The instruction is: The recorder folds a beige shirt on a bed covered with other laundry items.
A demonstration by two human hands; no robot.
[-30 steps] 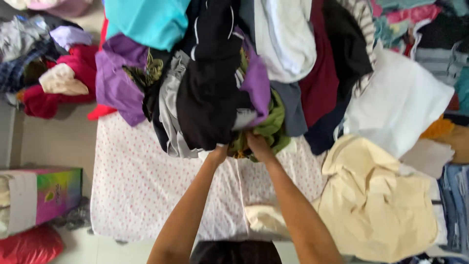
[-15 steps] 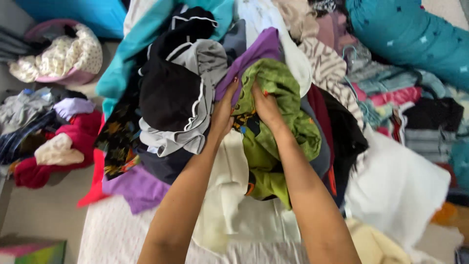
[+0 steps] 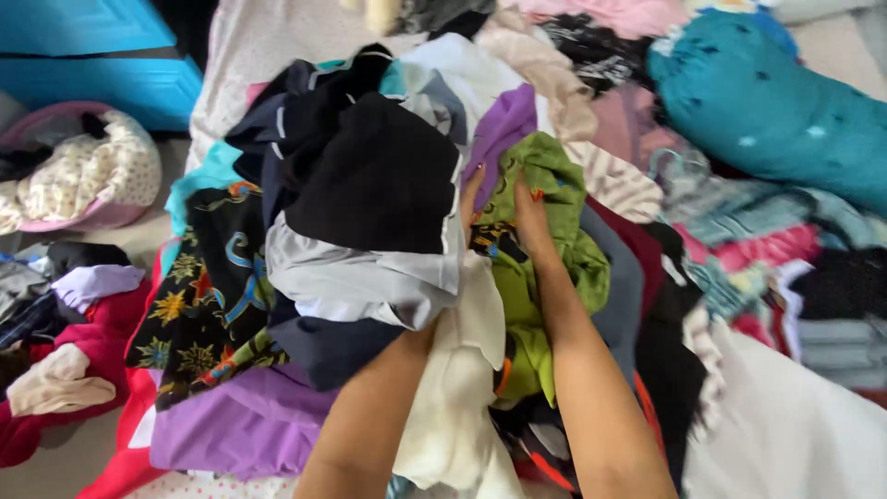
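Over the previous half second the view had tipped further up the bed, and both arms had pushed deeper into the heap, so that dark clothes had rolled over the left forearm. The left hand (image 3: 471, 199) showed only its fingertips, standing up between a purple garment (image 3: 504, 129) and the green garment (image 3: 545, 240); whether it gripped anything could not be told. The right hand (image 3: 534, 222) lay close beside it, fingers curled down into the green cloth in what looked like a grasp. The two hands were nearly touching, which suggested the green piece was being worked free of the pile rather than merely pressed. That garment sat near the middle of the heap, crumpled, its long axis running roughly from the top of the pile down toward the person, along the right forearm, with a printed dark patch beside the wrist. A black garment (image 3: 370, 176) and a grey one (image 3: 360, 277) draped over the left arm, a cream cloth (image 3: 457, 407) hung between the forearms, and a teal pillow (image 3: 776, 102) lay at the upper right.
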